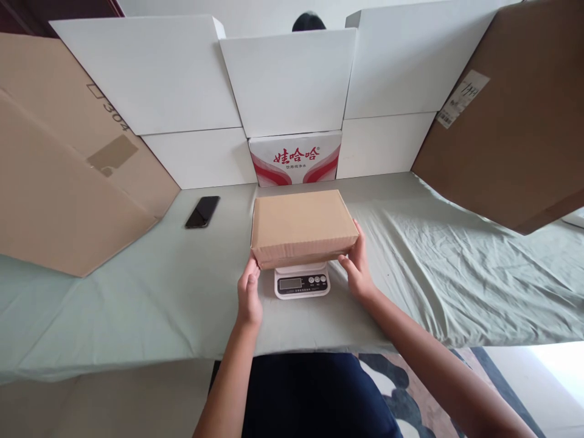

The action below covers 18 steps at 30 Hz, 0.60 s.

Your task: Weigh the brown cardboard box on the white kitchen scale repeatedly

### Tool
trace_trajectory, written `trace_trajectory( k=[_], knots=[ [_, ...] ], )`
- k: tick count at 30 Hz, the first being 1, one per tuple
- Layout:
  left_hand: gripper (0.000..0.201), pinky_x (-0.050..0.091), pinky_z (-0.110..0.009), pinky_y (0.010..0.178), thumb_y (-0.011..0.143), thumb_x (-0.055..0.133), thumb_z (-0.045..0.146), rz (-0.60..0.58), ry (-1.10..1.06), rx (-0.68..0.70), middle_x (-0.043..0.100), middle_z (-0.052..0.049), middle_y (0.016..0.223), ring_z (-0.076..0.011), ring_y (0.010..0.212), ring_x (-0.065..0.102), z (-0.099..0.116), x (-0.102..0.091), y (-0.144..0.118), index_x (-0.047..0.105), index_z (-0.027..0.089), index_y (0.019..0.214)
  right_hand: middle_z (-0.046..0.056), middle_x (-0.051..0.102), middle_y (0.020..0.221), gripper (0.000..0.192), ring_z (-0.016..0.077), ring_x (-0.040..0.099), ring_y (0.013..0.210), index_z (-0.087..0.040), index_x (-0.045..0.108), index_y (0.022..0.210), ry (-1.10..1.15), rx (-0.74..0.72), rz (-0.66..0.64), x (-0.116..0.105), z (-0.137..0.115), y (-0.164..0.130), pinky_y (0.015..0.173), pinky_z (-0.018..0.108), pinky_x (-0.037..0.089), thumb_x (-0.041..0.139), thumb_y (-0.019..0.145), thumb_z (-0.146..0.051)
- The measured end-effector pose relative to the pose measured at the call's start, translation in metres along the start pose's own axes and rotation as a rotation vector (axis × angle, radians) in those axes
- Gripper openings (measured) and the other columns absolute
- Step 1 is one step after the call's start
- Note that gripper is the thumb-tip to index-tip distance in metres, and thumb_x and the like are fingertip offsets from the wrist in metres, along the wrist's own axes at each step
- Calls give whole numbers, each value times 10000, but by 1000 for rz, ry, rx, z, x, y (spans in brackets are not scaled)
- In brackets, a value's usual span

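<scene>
A closed brown cardboard box (301, 225) sits over a small white digital scale (302, 281), whose display and buttons show below the box's front edge. My left hand (249, 295) touches the box's front left corner with its fingertips. My right hand (357, 261) grips the box's right front corner, fingers along its side. Both hands are on the box at the middle of the table.
A grey-green cloth (137, 304) covers the table. A black phone (202, 212) lies at the back left. White boxes (287, 79) and one with red print (295, 157) stand behind. Large brown cartons lean at left (59, 182) and right (515, 121). A person's head (309, 22) shows behind.
</scene>
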<state>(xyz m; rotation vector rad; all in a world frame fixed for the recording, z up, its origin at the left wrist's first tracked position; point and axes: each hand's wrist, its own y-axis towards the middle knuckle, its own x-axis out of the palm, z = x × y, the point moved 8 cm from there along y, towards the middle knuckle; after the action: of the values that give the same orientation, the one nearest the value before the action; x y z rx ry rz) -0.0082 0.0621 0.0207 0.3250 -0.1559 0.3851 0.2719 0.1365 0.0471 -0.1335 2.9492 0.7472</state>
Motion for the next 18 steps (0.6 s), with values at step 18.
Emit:
trace_trajectory(
  k=[18],
  knots=[
    [843,490,-470,1168,721,629,914,65,-28,-170,750,-213,1319,-362,1431,603,-72,32,145,724,153,1071,103,340,1690,780,344,480,1463,-307,289,1572,73,40,-3,15,61,117,1249,588,405,596,865,-432]
  ],
)
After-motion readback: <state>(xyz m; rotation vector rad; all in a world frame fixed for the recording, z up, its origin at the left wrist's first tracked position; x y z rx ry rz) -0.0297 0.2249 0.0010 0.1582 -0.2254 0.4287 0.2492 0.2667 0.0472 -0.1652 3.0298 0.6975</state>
